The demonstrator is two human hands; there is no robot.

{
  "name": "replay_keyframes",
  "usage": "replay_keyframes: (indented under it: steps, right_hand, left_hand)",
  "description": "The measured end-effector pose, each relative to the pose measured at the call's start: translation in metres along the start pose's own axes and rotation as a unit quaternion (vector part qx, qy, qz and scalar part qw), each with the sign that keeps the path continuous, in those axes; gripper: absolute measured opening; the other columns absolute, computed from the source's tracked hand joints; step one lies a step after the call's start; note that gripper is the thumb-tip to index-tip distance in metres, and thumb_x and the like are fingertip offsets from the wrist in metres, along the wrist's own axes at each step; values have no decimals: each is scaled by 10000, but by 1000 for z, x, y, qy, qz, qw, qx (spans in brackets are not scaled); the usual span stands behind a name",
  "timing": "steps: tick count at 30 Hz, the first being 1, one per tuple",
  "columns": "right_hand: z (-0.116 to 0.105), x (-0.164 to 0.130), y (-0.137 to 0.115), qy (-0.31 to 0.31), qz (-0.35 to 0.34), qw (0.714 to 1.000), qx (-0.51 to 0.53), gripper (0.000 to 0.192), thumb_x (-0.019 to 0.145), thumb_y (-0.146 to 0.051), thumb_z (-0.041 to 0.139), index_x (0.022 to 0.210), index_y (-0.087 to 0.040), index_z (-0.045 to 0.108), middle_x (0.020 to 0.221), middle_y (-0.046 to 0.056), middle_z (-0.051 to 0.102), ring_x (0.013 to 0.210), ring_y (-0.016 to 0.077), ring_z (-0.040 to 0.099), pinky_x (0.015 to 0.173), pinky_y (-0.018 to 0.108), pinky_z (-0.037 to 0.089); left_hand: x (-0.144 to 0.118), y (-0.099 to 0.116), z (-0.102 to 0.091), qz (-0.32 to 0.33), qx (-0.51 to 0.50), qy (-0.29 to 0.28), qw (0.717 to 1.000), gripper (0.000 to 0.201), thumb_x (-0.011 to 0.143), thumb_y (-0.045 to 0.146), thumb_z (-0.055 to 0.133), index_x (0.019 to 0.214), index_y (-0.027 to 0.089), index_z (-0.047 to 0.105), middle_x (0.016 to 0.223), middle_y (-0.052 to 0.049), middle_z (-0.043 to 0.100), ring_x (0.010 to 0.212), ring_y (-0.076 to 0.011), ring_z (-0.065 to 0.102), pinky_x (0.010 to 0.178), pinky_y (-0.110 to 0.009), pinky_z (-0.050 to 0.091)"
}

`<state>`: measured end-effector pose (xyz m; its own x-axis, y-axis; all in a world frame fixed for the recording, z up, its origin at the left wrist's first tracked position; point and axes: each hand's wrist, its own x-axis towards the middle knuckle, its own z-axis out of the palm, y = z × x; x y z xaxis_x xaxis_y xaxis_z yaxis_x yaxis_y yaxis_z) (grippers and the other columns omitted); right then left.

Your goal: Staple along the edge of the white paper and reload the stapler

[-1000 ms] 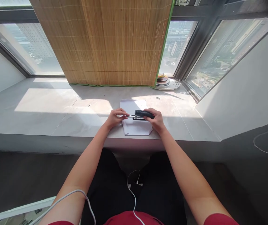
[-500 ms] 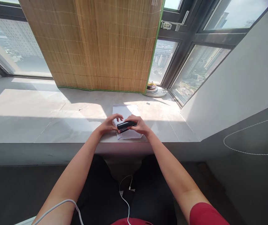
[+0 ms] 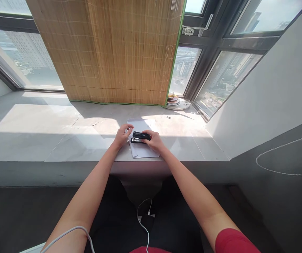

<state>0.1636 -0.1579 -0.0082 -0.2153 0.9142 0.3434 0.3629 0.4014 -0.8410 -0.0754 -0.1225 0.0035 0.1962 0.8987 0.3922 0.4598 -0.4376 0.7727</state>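
A black, oblong plastic stapler (image 3: 140,137) is held over a white sheet of paper (image 3: 142,149) that lies flat on the pale grey stone window ledge (image 3: 61,140), close to the ledge's near edge. The stapler is gripped at its right end by the right hand (image 3: 154,140), whose fingers are curled around the body. The stapler's left end is met by the left hand (image 3: 121,135), with its fingers bent and their tips touching or just beside the tool; whether anything is pinched between them cannot be told. The stapler's upper arm is seen slightly raised from its base. The far part of the paper is lit by sun, the near part lies in shade.

At the back of the ledge a brown bamboo blind with green edging (image 3: 114,52) hangs down to the surface. Near the ledge's far right corner a stack of round plates (image 3: 175,102) is set, and a small dark object (image 3: 168,117) lies between it and the paper.
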Motion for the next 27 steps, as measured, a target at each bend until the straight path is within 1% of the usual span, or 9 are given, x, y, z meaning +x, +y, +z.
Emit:
replay_keyframes:
  steps: [3, 6, 9, 11, 13, 16, 19, 23, 27]
  right_hand:
    - [-9, -4, -1, -8, -16, 999, -42, 297, 810, -282, 786, 1104, -250, 768, 1076, 66, 805, 1017, 281, 733, 930, 437, 569]
    - [-15, -6, -4, -31, -43, 993, -105, 368, 799, -273, 807, 1160, -265, 735, 1095, 66, 791, 1003, 277, 718, 897, 415, 560]
    - [-24, -1, -7, -74, -57, 987, -134, 350, 792, -278, 836, 1129, -276, 740, 1033, 42, 794, 931, 253, 715, 850, 384, 548]
    - [-39, 8, -4, -90, -66, 987, -119, 275, 806, -290, 833, 1072, -272, 766, 972, 29, 795, 890, 238, 718, 832, 375, 551]
    - [-65, 18, 6, -75, -77, 991, -76, 274, 803, -330, 844, 1062, -260, 789, 988, 36, 805, 911, 245, 732, 830, 383, 572]
    - [-110, 33, 32, 27, -66, 997, -4, 376, 784, -417, 872, 1105, -233, 807, 1069, 67, 822, 991, 278, 762, 885, 443, 622]
    - [-147, 43, 61, 112, -53, 992, 20, 427, 774, -430, 886, 1137, -218, 816, 1116, 88, 829, 1038, 302, 783, 982, 527, 639]
    - [-172, 44, 83, 115, -66, 990, -45, 385, 785, -384, 877, 1129, -216, 832, 1134, 92, 829, 1059, 323, 789, 989, 546, 651]
    - [-179, 45, 89, 100, -70, 985, -123, 349, 814, -367, 855, 1127, -215, 830, 1130, 94, 821, 1044, 326, 784, 966, 537, 657]
  left_hand:
    - [1, -2, 4, 3, 43, 4, 999, 226, 962, 340, 597, 1078, 242, 764, 1175, -93, 713, 1099, -257, 643, 888, -385, 544]
    - [1, -4, 8, 11, 61, 15, 998, 227, 964, 329, 610, 1075, 246, 790, 1147, -97, 696, 1136, -270, 642, 1021, -441, 540]
    - [6, -8, 8, -20, 46, 58, 997, 238, 989, 329, 587, 1108, 235, 770, 1190, -100, 711, 1073, -257, 668, 998, -437, 559]
    - [16, -12, 9, -36, 60, 80, 994, 226, 991, 309, 580, 1092, 223, 763, 1168, -110, 725, 1032, -262, 676, 987, -444, 565]
    - [33, -16, 12, -27, 99, 78, 992, 207, 989, 290, 586, 1055, 219, 769, 1148, -123, 728, 1063, -287, 671, 1031, -473, 548]
    - [68, -21, 30, 0, 147, 35, 989, 202, 1012, 280, 582, 1030, 203, 767, 1177, -150, 716, 1152, -319, 643, 1088, -503, 512]
    - [99, -29, 55, 9, 178, -20, 984, 185, 1017, 292, 609, 989, 171, 746, 1169, -177, 701, 1130, -334, 630, 1078, -536, 503]
    - [115, -47, 77, 46, 163, -25, 985, 179, 982, 369, 700, 941, 198, 735, 1121, -160, 703, 1109, -340, 634, 1062, -523, 506]
    - [117, -55, 74, 44, 143, -10, 989, 201, 1019, 340, 645, 866, 221, 697, 1006, -115, 720, 1036, -319, 645, 1026, -479, 491]
